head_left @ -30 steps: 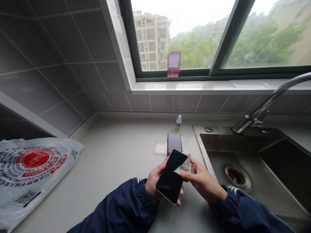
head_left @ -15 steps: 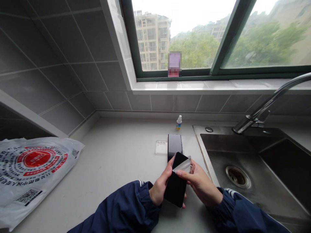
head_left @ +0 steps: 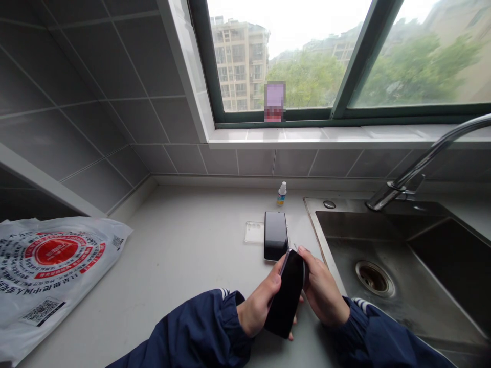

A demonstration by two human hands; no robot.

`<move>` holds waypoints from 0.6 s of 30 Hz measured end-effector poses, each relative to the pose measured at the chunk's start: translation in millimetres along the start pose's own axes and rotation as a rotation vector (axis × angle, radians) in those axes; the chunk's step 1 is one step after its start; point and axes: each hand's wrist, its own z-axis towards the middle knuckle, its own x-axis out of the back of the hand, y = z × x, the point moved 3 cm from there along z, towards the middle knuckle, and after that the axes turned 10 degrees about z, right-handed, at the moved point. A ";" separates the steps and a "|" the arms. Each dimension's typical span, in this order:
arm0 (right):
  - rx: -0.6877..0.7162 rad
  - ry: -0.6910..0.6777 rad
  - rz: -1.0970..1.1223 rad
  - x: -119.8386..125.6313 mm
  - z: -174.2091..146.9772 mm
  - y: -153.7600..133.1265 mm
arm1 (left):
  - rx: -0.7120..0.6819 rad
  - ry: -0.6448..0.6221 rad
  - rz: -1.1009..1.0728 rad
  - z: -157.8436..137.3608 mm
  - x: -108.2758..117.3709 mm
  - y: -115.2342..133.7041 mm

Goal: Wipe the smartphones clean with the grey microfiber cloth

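Observation:
My left hand is closed round a black smartphone, thumb along its left edge and fingertips showing past its right side. The phone's dark face is turned up toward me, tilted over the counter. At its upper right edge is my right hand, fingers bent round behind the phone. Of the grey cleaning cloth in that hand only a thin sliver shows; most of it is hidden. Just beyond my hands a second smartphone lies flat, screen up, beside a clear phone case.
A small white spray bottle stands behind the second phone. On the right are a steel sink and a chrome faucet. A printed white plastic bag lies at the left on the pale counter.
My right hand has moved the cloth off the phone's face to its upper right edge, where it is mostly hidden. The held phone has shifted slightly down and right, uncovering more of the lying phone.

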 end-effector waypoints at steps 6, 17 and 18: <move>-0.045 -0.060 -0.006 -2.4 -1.6 -1.4 | 0.015 -0.088 -0.188 4.8 0.6 1.3; 0.037 -0.079 0.250 4.8 6.0 -28.8 | 0.051 -0.101 -0.473 5.3 6.8 30.5; 0.038 -0.069 0.258 6.0 6.9 -30.1 | 0.051 -0.100 -0.471 5.3 6.6 30.5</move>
